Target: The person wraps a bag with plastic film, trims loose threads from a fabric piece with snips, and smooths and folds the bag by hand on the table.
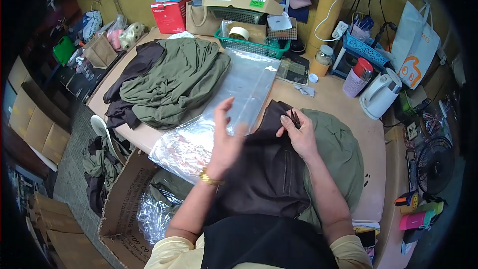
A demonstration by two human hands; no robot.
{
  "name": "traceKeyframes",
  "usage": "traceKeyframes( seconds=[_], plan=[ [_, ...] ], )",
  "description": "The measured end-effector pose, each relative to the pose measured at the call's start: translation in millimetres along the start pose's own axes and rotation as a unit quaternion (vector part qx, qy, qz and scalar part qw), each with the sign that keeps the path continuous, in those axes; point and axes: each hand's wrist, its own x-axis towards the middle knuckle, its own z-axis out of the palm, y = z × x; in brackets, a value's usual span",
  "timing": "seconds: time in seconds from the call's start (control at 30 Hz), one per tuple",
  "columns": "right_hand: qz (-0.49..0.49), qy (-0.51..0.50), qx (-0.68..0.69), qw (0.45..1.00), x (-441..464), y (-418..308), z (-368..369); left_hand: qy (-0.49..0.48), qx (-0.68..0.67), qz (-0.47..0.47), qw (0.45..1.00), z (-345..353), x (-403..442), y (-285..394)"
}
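Note:
A dark brown and green garment [269, 169] lies on the table in front of me, its green part to the right. My right hand [301, 134] pinches the upper edge of the dark cloth and also holds a small dark tool, partly hidden by the fingers. Raised above the garment's left side, my left hand [227, 142] has its fingers apart and is blurred, with nothing in it. Clear plastic bags [244, 84] lie flat beyond and below that hand. Another green and dark garment [174, 79] is heaped at the back left.
At the lower left stands an open cardboard box [122, 209] with plastic and cloth inside. Along the back are a green basket [279, 52], a red box [171, 16] and a jar [324, 56]. A white kettle [381, 92] and purple cup [352, 83] stand at the right.

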Motion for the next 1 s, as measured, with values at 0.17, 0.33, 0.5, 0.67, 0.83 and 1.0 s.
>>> traceKeyframes(
  seconds=[0.17,0.33,0.5,0.67,0.83,1.0],
  plan=[
    [0.022,0.185,0.087,0.979,27.4,17.6,-27.3,-0.108,0.197,0.043,0.973,17.5,-28.6,-29.1],
    [-0.099,0.264,0.044,0.959,107.0,9.5,-84.1,-0.125,0.189,-0.010,0.974,-0.8,-59.9,-35.6],
    [-0.107,0.092,-0.140,0.980,130.7,-0.8,-38.6,-0.092,0.170,-0.053,0.980,14.1,-43.6,-45.1],
    [-0.030,-0.090,-0.266,0.959,-5.8,9.3,27.7,-0.099,0.197,-0.084,0.972,15.1,-29.2,-71.2],
    [-0.146,-0.031,-0.343,0.928,-11.4,94.3,0.4,-0.375,0.091,-0.293,0.875,-28.7,-31.4,-40.9],
    [-0.125,-0.053,-0.375,0.917,11.2,104.3,-20.8,-0.434,0.017,-0.273,0.858,-82.1,-53.2,-40.9]
  ],
)
